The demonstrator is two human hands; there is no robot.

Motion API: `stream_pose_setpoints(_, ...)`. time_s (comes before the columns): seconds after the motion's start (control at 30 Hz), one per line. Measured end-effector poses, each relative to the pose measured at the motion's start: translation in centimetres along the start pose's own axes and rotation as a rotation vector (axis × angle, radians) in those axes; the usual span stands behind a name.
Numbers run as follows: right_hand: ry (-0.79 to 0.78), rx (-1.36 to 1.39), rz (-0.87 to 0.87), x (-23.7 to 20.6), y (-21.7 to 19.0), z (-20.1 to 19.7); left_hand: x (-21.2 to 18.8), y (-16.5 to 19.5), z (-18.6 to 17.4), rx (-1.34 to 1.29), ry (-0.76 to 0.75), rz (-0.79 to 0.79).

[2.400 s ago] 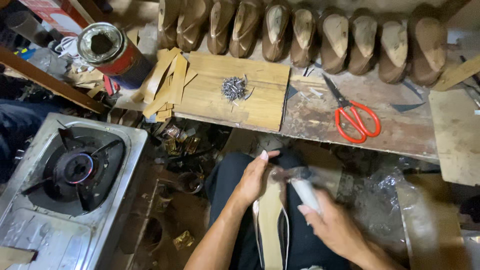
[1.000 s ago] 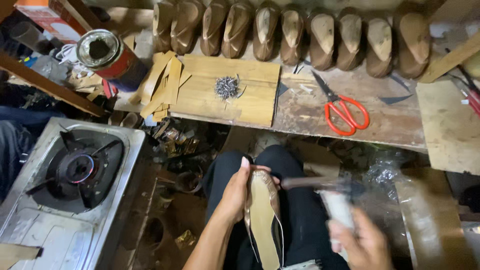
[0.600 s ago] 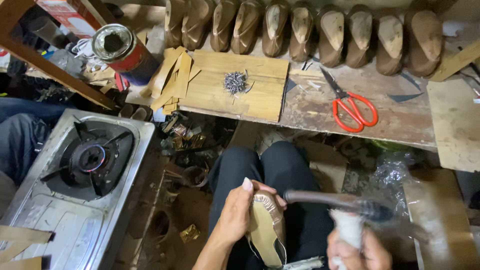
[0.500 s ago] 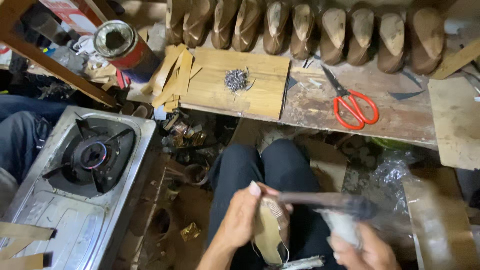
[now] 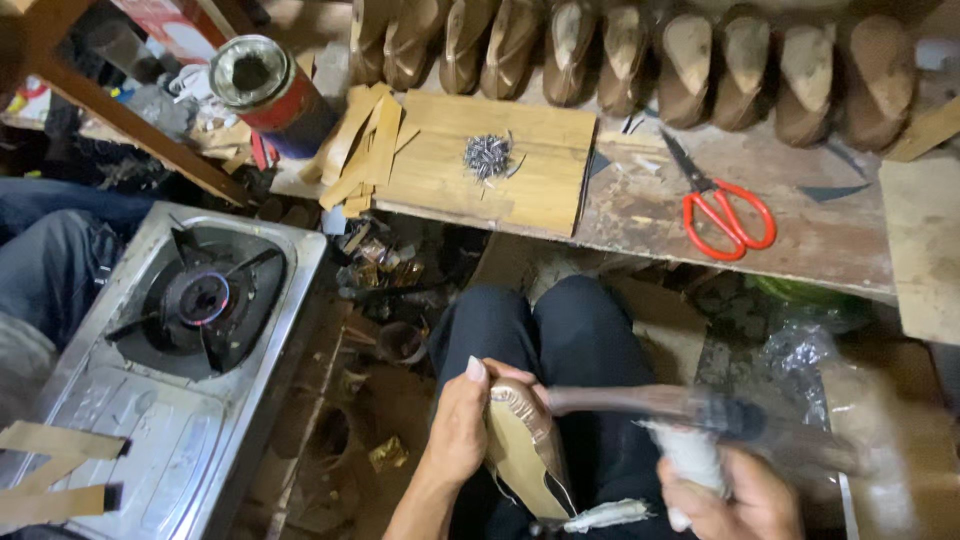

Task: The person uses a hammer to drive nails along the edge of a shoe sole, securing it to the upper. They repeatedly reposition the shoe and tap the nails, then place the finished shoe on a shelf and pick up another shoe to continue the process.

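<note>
Left hand cups the shoe; hammer above it.

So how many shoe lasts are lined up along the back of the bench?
About 9 shoe lasts in one row along the bench's back edge, from above the nails rightward; the frame's edges may hide more.

- Far right on my bench: red-handled scissors.
- Far centre: nail heap on a wooden board.
- Left: lit gas stove.
- Far left: open tin can.

Dim, warm light — motion-blurred foreground
</note>
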State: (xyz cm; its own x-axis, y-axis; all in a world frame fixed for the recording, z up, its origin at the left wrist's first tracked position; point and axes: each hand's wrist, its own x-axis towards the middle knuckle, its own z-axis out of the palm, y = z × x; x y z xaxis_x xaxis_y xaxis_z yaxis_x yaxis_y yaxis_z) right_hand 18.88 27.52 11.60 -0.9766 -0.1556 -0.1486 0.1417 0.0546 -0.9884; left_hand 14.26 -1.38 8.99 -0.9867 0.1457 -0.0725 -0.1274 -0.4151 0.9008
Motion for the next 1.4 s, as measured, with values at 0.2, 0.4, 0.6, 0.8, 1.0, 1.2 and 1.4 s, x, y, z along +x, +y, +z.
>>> stream_pose_setpoints(0.2,0.073,0.051,-0.172,1.1,1.1,3.7,0.2,-1.2,-1.5,-0.033,0.054,-0.014)
stream_pose_setpoints(0.4,0.102,0.146,-0.189,1.1,3.1,3.0,0.9,-2.3,-2.8,-0.228,0.101,0.022)
stream_pose_setpoints(0.6,0.025,-0.747,-0.356,3.6,5.0,3.7,1.8,-3.2,-4.2,-0.188,0.198,-0.053)
stream_pose_setpoints(0.8,0.136,-0.422,0.083,9.1,-0.1,0.6,2.2,-3.3,-5.4,-0.397,0.251,-0.048)
stream_pose_setpoints(1.0,0.26,-1.062,-0.525,17.3,-5.8,-2.7,2.2,-2.5,-4.9,-0.414,0.277,-0.122)
stream_pose_setpoints(1.2,0.146,-1.27,-0.417,21.9,-7.4,-3.5,1.6,-2.3,-4.8,-0.414,0.249,-0.059)
stream_pose_setpoints(1.4,0.343,-1.481,-0.904,21.3,-6.8,0.4,1.9,-2.7,-5.6,-0.421,0.251,-0.055)
